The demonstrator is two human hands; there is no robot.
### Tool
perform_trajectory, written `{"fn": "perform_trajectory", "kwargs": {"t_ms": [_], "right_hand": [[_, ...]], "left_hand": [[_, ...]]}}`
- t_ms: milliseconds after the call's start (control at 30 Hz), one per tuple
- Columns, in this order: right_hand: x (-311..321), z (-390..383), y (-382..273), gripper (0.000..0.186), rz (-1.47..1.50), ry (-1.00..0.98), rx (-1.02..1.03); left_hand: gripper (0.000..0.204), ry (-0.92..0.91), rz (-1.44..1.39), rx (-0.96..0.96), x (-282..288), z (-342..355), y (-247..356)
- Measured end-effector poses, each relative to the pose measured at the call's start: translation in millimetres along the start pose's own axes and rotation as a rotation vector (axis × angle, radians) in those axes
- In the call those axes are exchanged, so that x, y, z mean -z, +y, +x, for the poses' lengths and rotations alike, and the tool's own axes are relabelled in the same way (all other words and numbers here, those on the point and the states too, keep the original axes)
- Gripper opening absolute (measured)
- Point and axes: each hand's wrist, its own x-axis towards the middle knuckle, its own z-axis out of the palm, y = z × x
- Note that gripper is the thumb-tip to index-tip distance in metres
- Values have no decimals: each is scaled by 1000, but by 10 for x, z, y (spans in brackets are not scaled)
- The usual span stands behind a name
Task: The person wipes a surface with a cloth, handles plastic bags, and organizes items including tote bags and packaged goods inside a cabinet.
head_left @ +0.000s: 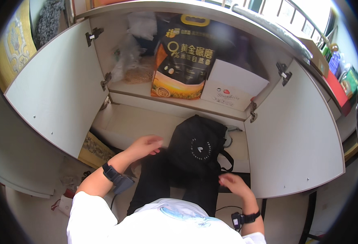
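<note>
Head view: right hand [233,184] pinching lower edge of black bag [199,148], fingers closed on fabric. Left hand [146,145] just beside bag's left side, fingers loosely curled, holding nothing. Bag in lower cupboard compartment btwn open doors; rice sack [183,57] & white box [233,85] on shelf above.

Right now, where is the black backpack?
Head view, centre: the black backpack stands on the cabinet's lower shelf, between the left hand and right hand.
</note>
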Motion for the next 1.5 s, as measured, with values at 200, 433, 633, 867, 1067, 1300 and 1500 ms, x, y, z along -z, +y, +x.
{"fn": "perform_trajectory", "kwargs": {"t_ms": [200, 433, 633, 867, 1067, 1300, 1500], "right_hand": [[64, 1188, -1635, 33, -8, 124, 450], [324, 2282, -2874, 52, 126, 617, 686], [297, 2864, -2993, 60, 422, 676, 932], [410, 2840, -3196, 45, 483, 613, 809], [441, 2832, -3133, 36, 414, 617, 823], [290, 2399, -2884, 37, 451, 564, 877], [124, 1925, -2608, 45, 461, 422, 767]], "left_hand": [[42, 162, 214, -281, 534, 407, 74], [72, 307, 324, -517, 1132, 838, 1039], [105, 441, 462, -596, 1438, 1553, 1511], [109, 263, 58, -640, 1537, 2163, 2004], [86, 159, -213, -513, 1461, 2282, 2147], [71, 134, -221, -529, 1193, 1808, 2083], [71, 222, -102, -651, 912, 1316, 1833]]}}
